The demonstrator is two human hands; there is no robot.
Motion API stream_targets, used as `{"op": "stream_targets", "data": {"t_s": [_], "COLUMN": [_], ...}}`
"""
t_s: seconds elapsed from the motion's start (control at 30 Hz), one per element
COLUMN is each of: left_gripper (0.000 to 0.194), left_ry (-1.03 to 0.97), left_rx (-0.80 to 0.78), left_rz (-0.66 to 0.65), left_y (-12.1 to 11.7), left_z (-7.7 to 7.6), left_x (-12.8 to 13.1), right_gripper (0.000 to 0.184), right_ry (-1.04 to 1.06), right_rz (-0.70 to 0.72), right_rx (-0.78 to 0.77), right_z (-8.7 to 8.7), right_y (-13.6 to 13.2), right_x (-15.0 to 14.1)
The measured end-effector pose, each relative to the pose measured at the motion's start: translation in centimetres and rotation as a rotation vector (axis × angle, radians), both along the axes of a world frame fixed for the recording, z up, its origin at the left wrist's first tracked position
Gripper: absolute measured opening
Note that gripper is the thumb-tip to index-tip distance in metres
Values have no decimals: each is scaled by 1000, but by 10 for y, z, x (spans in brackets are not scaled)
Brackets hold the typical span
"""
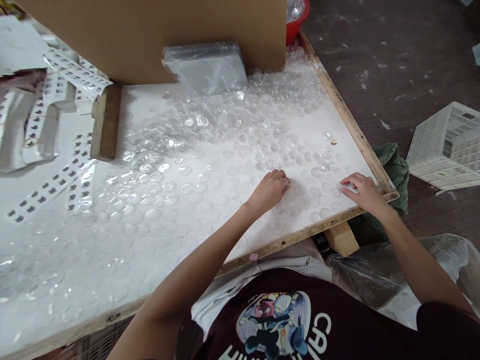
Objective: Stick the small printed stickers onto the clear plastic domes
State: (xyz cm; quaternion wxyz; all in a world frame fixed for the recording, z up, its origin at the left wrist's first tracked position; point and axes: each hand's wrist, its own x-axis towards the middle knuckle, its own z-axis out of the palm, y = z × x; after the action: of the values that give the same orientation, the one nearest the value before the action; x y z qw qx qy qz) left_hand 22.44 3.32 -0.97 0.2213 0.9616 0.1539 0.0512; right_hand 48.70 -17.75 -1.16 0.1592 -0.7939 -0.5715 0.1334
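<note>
Two hands (pixel 270 189) (pixel 363 192), many discs (pixel 168 185), one bowl (pixel 301 21)

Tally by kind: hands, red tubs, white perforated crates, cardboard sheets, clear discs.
Left hand, right hand: 2
Red tub: 1
White perforated crate: 1
Cardboard sheet: 1
Total: 5, leaving out the clear discs, too many to count

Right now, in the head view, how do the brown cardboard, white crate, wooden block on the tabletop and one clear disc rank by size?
1. Brown cardboard, cut off above
2. White crate, also cut off
3. Wooden block
4. Clear disc near the right hand
</note>
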Motion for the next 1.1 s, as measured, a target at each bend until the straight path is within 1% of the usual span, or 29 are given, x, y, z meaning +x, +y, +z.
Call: {"op": "stream_targets", "data": {"t_s": [0.1, 0.2, 0.27, 0.37, 0.47, 0.57, 0.6, 0.63, 0.67, 0.73, 0.8, 0.83, 0.87, 0.93, 0.97, 1.03, 1.1], "left_gripper": [27, 21, 24, 29, 22, 18, 21, 22, 23, 23, 25, 25, 24, 21, 19, 17, 14], "left_ry": [-16, 10, 43, 81, 109, 70, 46, 23, 2, -36, -62, -69, -69, -52, -39, -19, -18], "left_rx": [-83, -188, -196, -88, 69, 188, 199, 190, 160, 58, -51, -91, -115, -120, -106, -77, -73], "left_rz": [59, 136, 178, 201, 205, 255, 237, 183, 90, -165, -390, -465, -512, -538, -532, -517, -492], "left_y": [1, 2, 3, 5, 6, -1, -6, -12, -19, -34, -47, -53, -57, -61, -62, -62, -61], "left_z": [-1, 0, 0, 1, 3, 7, 9, 11, 13, 17, 18, 17, 16, 13, 11, 8, 5], "left_x": [3, 10, 15, 21, 24, 24, 24, 24, 23, 23, 21, 20, 19, 16, 15, 13, 13], "right_gripper": [22, 19, 19, 18, 16, 16, 16, 19, 24, 27, 21, 19, 20, 22, 22, 22, 20], "right_ry": [-13, -26, -31, -31, -22, 43, 74, 89, 81, 21, 21, 74, 150, 285, 320, 317, 263], "right_rz": [2, 9, 25, 75, 95, 58, 39, 16, -6, -25, 33, 97, 168, 284, 315, 328, 324], "right_rx": [15, 63, 97, 78, 37, -12, -41, -63, -70, -40, -13, -30, -65, -139, -161, -164, -147], "right_z": [-1, 0, 0, -2, -4, -2, 0, 4, 8, 19, 30, 34, 37, 36, 33, 24, 15], "right_y": [-2, -4, -4, -1, 1, -4, -6, -9, -11, -13, -11, -10, -7, -4, -2, 0, 2], "right_x": [2, 2, 0, -3, -4, 0, 2, 2, 2, -4, -17, -26, -35, -51, -56, -61, -59]}}
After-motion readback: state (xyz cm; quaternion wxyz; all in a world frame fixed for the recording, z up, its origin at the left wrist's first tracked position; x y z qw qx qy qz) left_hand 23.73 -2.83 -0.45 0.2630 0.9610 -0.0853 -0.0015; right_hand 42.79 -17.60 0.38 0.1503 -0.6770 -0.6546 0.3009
